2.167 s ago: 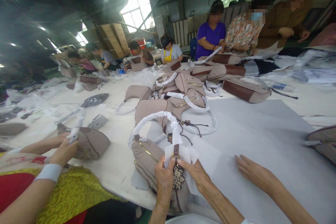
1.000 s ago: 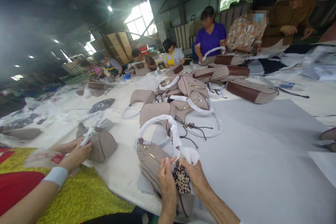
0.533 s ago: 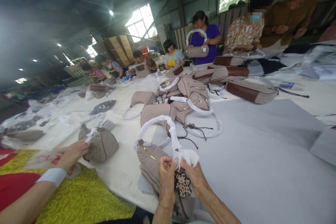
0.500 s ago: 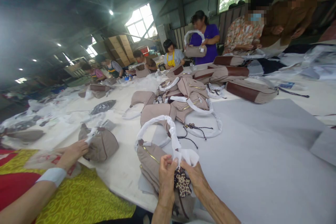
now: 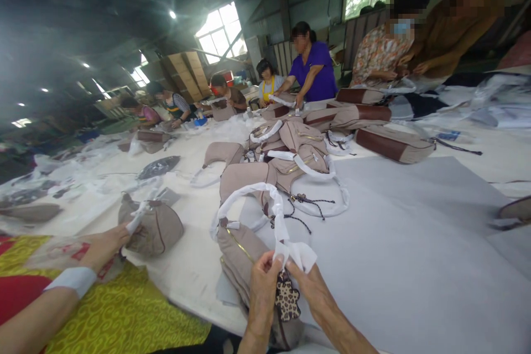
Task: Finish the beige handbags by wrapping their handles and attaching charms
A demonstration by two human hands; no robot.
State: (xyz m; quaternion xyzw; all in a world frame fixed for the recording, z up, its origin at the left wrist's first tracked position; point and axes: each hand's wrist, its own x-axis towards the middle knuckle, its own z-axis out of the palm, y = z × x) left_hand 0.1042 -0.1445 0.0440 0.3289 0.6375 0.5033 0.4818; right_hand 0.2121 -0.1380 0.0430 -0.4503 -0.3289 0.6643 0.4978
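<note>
A beige handbag (image 5: 243, 251) with a gold zip lies at the table's front edge, its strap (image 5: 249, 191) wrapped in white paper and arched upward. My left hand (image 5: 262, 282) pinches the white wrapping paper (image 5: 296, 251) near the strap's lower end. From the other side, my right hand (image 5: 307, 282) grips the same paper between thumb and fingers. Between my hands hangs a leopard-print charm (image 5: 287, 300). Part of the bag's front is hidden behind my hands.
A co-worker's hand (image 5: 110, 243) reaches in from the left to another beige bag (image 5: 160, 227). Several bags (image 5: 302, 144) are heaped ahead on the table, with dark cords (image 5: 307, 215) beside them. Grey sheets (image 5: 415, 221) lie at right. Other people work along the far side.
The paper ends between my fingers have shifted slightly, and the charm hangs a little lower. Across the table, the person in purple has lowered a bag to the table. A dark-edged bag appears at far right.
</note>
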